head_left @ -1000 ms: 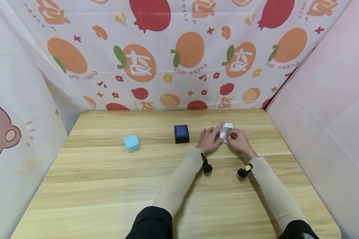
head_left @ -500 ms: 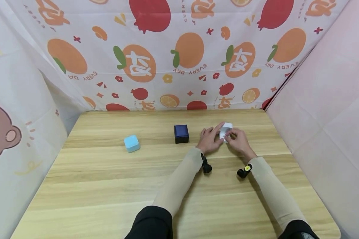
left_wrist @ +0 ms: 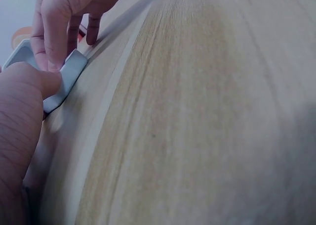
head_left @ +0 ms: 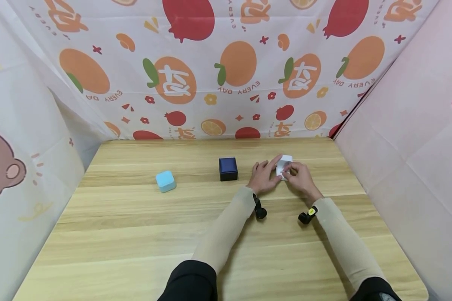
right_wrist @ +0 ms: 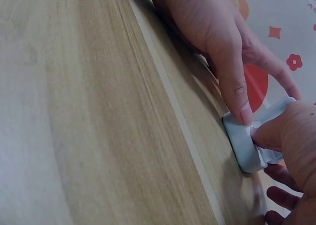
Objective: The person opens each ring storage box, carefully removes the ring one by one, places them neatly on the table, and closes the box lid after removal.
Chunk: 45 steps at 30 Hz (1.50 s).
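Note:
A small white jewelry box stands with its lid raised at the table's back right. From its left side my left hand holds it, the thumb against the base and the index finger at the lid. My right hand reaches in from the right, thumb and fingertips together inside the box. In the right wrist view, a tiny glittering piece shows at those fingertips, mostly hidden by them, above the box's front wall. The left wrist view also has the right fingers dipping into the box.
A dark blue box with its lid down sits left of the hands. Farther left is a light blue rounded box. The wooden table ends at a fruit-printed cloth behind, and pale cloths hang at both sides.

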### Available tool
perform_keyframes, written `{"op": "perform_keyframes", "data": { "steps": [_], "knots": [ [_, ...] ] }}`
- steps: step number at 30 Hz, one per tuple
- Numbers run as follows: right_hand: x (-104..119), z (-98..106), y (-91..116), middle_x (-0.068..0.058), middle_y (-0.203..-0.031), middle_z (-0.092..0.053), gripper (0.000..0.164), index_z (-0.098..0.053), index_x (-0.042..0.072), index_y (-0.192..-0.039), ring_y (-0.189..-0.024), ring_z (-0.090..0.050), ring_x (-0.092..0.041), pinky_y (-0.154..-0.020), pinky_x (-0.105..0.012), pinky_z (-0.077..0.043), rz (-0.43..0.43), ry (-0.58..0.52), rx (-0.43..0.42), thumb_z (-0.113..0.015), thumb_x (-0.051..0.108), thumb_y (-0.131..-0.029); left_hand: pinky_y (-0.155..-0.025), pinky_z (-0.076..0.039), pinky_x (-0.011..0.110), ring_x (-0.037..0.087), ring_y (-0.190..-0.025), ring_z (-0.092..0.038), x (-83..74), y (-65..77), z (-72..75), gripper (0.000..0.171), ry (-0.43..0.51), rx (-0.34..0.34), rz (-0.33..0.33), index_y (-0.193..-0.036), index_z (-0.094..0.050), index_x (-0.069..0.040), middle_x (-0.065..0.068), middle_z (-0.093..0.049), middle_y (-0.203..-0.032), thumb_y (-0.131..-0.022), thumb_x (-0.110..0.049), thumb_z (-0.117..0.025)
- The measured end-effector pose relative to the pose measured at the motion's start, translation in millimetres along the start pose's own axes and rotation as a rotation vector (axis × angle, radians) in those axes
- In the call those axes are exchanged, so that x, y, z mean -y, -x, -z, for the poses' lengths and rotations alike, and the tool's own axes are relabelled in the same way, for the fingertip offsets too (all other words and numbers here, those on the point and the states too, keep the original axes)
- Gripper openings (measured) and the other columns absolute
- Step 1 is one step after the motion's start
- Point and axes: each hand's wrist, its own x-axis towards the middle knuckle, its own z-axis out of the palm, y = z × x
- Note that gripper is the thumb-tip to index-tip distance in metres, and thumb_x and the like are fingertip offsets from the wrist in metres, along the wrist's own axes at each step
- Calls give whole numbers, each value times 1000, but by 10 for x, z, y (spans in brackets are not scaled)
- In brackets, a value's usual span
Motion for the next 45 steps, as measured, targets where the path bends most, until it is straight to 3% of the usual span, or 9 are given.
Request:
{"op": "perform_keyframes", "data": {
  "steps": [12, 32, 39, 45],
  "knots": [
    [13, -9, -35, -31, -130, -60, 5, -67, -8, -95, -135, -52, -48, -113, -52, -44, -75, -42, 25, -67, -5, -91, -128, -8, 56, 35, -153, -32, -23, 30, 16, 78, -5, -3, 22, -160, -6, -50, -5, -49, -158, -100, -45, -56],
    [33, 16, -59, -30, -123, -63, 4, -69, -5, -91, -124, -56, -45, -112, -57, -44, -40, -1, -11, -72, -4, -88, -126, -14, 59, 36, -152, -34, -34, 11, 64, 74, -57, -8, -18, -161, -8, -48, -5, -45, -161, -102, -46, -54],
    [34, 35, -59, -28, -127, -63, 6, -70, -3, -90, -128, -53, -45, -117, -59, -37, -26, 50, -10, -74, 1, -89, -126, -13, 58, 35, -152, -34, -24, -9, 56, 76, -44, -5, -1, -161, -9, -48, -7, -46, -159, -102, -46, -56],
    [17, 36, -34, -30, -143, -52, 8, -71, 0, -89, -138, -43, -50, -119, -64, -27, -70, 67, -8, -75, 7, -90, -127, -12, 57, 34, -153, -33, -26, -14, 37, 77, -46, 17, 21, -160, -7, -51, -7, -46, -160, -101, -46, -56]
  ]
}}
